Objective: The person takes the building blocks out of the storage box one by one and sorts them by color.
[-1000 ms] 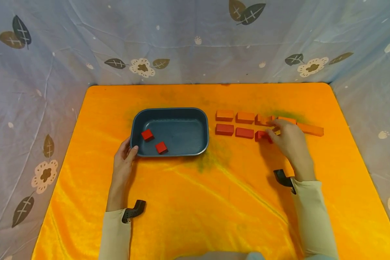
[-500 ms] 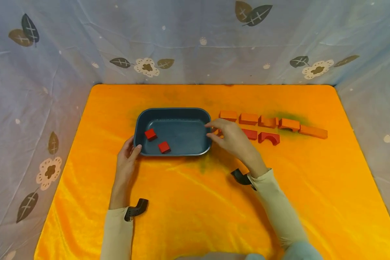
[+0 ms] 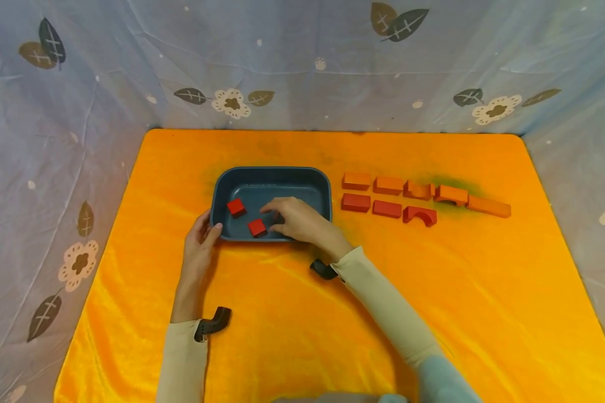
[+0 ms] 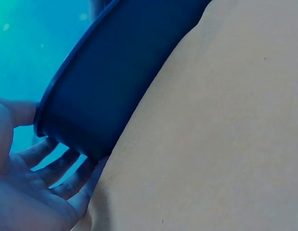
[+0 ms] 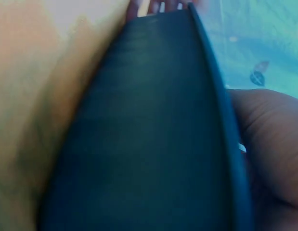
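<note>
A dark blue-grey rectangular tray [image 3: 222,184] sits left of the middle of the table. My left hand [image 3: 201,243] grips its front left corner, thumb on the rim and fingers against the outer wall, as the left wrist view confirms [image 4: 38,178]. Two red cubes lie inside: the farther cube [image 3: 236,207] towards the left, the nearer cube [image 3: 257,228] by the front wall. Over the tray's interior reaches my right hand [image 3: 302,221], thumb and fingers apart and nothing between them, just right of the nearer cube. In the right wrist view the tray wall hides most of that hand.
Right of the tray stand two rows of blocks. Behind is an orange row with plain blocks [image 3: 356,181], an orange arch [image 3: 451,193] and a long orange block [image 3: 489,206]. In front are red blocks [image 3: 355,202] and a red arch [image 3: 420,214]. Patterned curtains surround the yellow-covered table [image 3: 383,313].
My right hand has moved left from the block rows, across the tray's right rim, to the red cubes. My left hand stays on the tray. The blocks keep their places.
</note>
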Tool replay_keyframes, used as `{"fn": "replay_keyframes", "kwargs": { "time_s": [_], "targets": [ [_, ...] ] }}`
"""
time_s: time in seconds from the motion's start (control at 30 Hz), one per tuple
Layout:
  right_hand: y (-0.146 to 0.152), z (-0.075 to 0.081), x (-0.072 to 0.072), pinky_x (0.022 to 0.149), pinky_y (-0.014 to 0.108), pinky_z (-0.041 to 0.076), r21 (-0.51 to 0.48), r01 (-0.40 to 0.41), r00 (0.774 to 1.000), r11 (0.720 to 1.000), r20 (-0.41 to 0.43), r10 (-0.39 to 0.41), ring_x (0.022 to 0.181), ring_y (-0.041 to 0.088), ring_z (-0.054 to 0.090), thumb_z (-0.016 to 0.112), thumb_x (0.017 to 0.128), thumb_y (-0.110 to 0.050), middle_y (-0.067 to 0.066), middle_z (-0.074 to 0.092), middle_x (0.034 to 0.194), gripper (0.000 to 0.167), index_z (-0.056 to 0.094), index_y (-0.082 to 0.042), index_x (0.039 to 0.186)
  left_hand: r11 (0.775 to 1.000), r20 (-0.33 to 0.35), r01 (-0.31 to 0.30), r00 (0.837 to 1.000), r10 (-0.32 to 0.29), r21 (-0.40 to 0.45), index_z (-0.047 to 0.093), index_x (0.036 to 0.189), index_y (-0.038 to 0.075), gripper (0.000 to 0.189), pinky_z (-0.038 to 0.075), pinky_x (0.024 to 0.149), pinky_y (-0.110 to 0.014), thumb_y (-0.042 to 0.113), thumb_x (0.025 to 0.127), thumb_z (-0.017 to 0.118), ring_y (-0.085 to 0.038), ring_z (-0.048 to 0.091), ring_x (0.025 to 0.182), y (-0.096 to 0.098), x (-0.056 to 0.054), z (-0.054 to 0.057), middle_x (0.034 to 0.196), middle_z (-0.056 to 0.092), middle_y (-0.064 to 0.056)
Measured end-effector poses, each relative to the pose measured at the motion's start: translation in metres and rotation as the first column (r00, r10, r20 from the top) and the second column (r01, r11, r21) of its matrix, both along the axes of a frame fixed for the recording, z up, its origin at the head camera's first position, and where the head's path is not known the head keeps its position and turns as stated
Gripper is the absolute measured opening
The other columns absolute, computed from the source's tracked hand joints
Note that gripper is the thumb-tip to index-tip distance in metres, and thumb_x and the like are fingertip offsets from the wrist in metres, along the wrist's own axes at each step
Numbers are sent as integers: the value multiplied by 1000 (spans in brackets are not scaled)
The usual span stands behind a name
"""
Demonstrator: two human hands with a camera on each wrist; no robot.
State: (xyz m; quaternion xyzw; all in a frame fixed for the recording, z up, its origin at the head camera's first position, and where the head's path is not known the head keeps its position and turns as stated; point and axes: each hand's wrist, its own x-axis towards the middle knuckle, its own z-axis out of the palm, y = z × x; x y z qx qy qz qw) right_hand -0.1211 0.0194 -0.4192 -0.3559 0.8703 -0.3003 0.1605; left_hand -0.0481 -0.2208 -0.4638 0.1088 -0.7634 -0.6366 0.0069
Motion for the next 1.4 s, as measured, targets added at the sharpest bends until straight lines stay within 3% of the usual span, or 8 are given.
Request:
{"fn": "replay_keyframes", "kwargs": {
  "time_s": [0.3,0.57,0.77,0.9,1.0,1.13,1.4],
  "targets": [
    [-10,-18,-7,84,23,53,-39,-14,997,999,82,17,97,16,63,74,87,-6,8,67,117,39,66,-6,125,1000,8,6,1000,-7,11,41,148,5,49,31,115,-27,17,102,53,-19,40,132,5,-2,0,147,44,-10],
    [-12,-21,-10,85,22,53,-73,-7,994,997,109,15,96,16,65,75,86,-7,7,70,112,34,68,-5,120,1000,5,10,1000,-10,9,41,148,6,50,30,116,-30,18,102,54,-20,40,133,6,-2,0,148,44,-10],
    [-4,-15,-9,83,21,53,-74,51,996,996,73,-46,93,14,65,76,87,-14,5,68,115,35,68,-8,120,1000,18,9,1000,-9,5,40,149,7,50,28,117,-32,18,102,53,-19,39,134,6,-1,-1,149,42,-8],
    [10,-5,-9,82,22,55,-149,96,994,984,62,-88,92,15,67,75,87,-12,7,66,118,36,67,-7,122,1000,14,5,1000,-5,9,40,149,7,50,29,116,-31,18,102,53,-19,39,134,5,0,0,149,42,-8],
    [25,5,-8,85,26,56,-206,132,991,969,64,-121,100,19,67,76,85,-8,9,65,119,38,66,-4,122,1000,16,4,1000,-4,7,39,149,7,50,29,116,-30,19,102,53,-19,39,134,5,1,1,149,42,-8],
    [49,16,-7,88,32,56,-234,220,975,947,92,-203,107,25,63,76,85,-6,10,65,120,39,66,-2,122,1000,23,0,1000,0,1,39,150,7,51,30,115,-29,19,102,53,-19,39,135,3,2,1,150,42,-7],
    [102,25,-10,87,41,56,-227,391,918,892,166,-360,108,33,64,74,85,0,16,62,126,41,64,0,125,1000,14,0,1000,0,-7,39,150,7,51,31,114,-26,19,102,53,-20,39,136,2,3,2,150,41,-7]
  ]
}}
